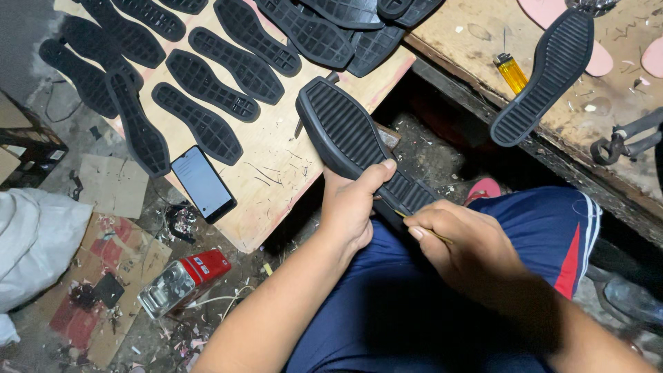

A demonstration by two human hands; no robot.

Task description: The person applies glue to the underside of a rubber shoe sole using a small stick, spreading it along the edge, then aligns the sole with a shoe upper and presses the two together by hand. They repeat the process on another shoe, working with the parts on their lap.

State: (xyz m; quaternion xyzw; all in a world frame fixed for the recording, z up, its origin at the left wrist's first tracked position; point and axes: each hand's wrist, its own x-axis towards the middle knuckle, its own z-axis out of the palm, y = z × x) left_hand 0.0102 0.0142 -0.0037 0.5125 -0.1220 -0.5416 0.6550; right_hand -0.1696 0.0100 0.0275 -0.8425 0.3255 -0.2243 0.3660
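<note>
A black rubber shoe sole (352, 141) is being held tread-up over the person's lap, its far end resting against the edge of a wooden board (276, 173), which is likely steadying it for work along the rim. The left hand (352, 207) is closing around the near end of the sole, thumb lying across the ribbed tread and fingers wrapping underneath, so the piece is being kept from twisting. The right hand (469, 252) is pinching a thin yellowish stick-like tool (414, 224) between thumb and fingers, its tip touching the sole's edge just beside the left thumb; what the tool is exactly is too small to tell.

On the board many more black soles (207, 83) are lying tread-up in rows, apart from one another, seemingly spread so each is easy to reach. A dark smartphone (202, 183) is lying face-up near the board's near edge. Across the gap, on a rough workbench (469, 41), another black sole (545, 76) is hanging partly over the edge, with a yellow lighter (511, 72) just beside it and pink insoles (552, 14) behind. Down on the littered floor a red and silver tin (183, 282) is lying on its side near cardboard scraps (110, 183)
</note>
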